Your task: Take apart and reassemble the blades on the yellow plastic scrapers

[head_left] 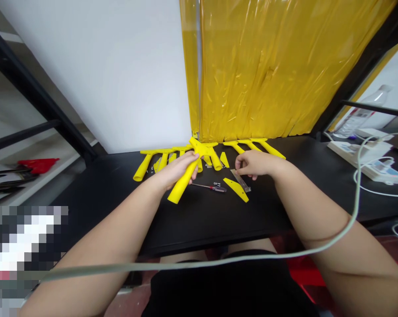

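My left hand (182,169) is wrapped round the tube of a yellow plastic scraper handle (180,187), its wide head pointing away from me. My right hand (253,164) has its fingers closed at the far end of a flat metal blade strip (242,181), low over the table. Beside the blade lies a yellow cover plate (236,189) with small holes. A screwdriver (215,188) with a dark handle rests between my hands, close to a few small screws (216,183).
More yellow handles (142,167) are lined up along the back of the black table (199,220), with others (268,147) at the right. A power strip (370,160) and a plastic bottle (364,112) stand far right. A pale cable (218,263) crosses the near view.
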`<state>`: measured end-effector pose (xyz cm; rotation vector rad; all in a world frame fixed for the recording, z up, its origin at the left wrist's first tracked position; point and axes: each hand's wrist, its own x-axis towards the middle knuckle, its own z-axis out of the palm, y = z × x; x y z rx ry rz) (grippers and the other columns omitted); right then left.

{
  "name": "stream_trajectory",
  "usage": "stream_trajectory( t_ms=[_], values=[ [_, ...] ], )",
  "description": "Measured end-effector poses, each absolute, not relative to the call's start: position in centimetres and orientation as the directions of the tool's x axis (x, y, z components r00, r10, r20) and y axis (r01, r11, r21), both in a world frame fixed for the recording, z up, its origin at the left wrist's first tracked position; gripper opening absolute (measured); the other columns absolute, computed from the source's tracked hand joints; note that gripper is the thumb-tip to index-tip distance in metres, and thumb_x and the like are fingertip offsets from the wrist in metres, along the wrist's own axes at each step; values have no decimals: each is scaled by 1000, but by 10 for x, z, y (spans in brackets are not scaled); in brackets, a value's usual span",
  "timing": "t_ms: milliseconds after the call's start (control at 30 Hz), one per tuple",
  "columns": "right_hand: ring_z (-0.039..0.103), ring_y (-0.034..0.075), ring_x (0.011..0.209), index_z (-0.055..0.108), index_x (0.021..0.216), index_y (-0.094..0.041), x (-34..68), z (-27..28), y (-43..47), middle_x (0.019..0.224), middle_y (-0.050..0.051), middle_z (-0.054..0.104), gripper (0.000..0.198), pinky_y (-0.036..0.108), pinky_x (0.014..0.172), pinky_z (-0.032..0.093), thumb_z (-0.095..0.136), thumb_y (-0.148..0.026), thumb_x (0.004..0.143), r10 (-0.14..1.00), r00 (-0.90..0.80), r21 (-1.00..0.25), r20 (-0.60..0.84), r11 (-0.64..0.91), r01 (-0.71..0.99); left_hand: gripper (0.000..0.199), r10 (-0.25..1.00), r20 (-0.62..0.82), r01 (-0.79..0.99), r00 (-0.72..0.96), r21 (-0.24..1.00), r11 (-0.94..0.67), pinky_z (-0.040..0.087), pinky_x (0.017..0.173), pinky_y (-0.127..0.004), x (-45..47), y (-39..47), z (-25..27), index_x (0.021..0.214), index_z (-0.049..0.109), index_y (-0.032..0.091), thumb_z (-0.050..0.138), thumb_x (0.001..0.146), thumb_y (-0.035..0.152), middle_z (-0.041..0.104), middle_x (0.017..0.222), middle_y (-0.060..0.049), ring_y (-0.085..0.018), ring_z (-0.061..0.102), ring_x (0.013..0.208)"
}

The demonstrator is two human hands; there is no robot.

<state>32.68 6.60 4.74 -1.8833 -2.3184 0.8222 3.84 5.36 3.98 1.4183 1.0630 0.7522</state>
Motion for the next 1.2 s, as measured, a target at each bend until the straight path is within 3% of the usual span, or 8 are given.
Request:
stream_trajectory(
  t_ms=[133,433,700,1000,1100,1200],
  values=[
    [75,19,61,70,101,-18,322,45,67,88,6,79,40,28,57,57,91,-36,72,931,-171,-372,-322,42,927,35,906,-128,214,403,976,43,44,43,-21,39,57,38,112,58,20,38,109,49,58,55,1,-13,52,42],
    [75,22,65,70,95,-19,325,44,68,88,6,77,32,31,59,56,80,-9,66,917,-198,-321,-347,82,944,38,903,-100,244,417,970,-5,46,45,-21,38,58,35,118,62,19,41,109,49,59,56,0,-13,54,46],
    [74,20,71,69,106,-19,328,44,69,94,6,77,39,29,63,56,77,-8,69,874,-226,-333,-429,79,940,36,895,-74,243,440,969,-39,44,45,-22,37,59,33,112,61,19,42,109,50,60,57,0,-13,55,46],
    [73,20,77,71,104,-21,331,43,71,94,4,76,42,28,63,54,82,-12,65,891,-252,-316,-379,131,940,37,898,-67,253,435,966,-51,45,48,-25,38,58,34,114,60,20,42,108,52,59,59,0,-14,54,49],
    [70,19,72,69,98,-21,335,39,74,86,2,74,35,28,61,53,79,-12,66,869,-311,-415,-384,139,899,38,898,-52,311,438,945,-97,46,53,-27,35,57,37,110,57,21,39,108,54,60,61,1,-15,55,51],
    [64,15,63,64,89,-20,340,38,78,79,0,70,24,27,58,53,80,-19,70,868,-408,-627,-284,155,764,37,905,75,481,418,827,-291,48,64,-30,29,55,41,113,55,22,42,107,56,63,67,1,-17,60,62]
  ],
)
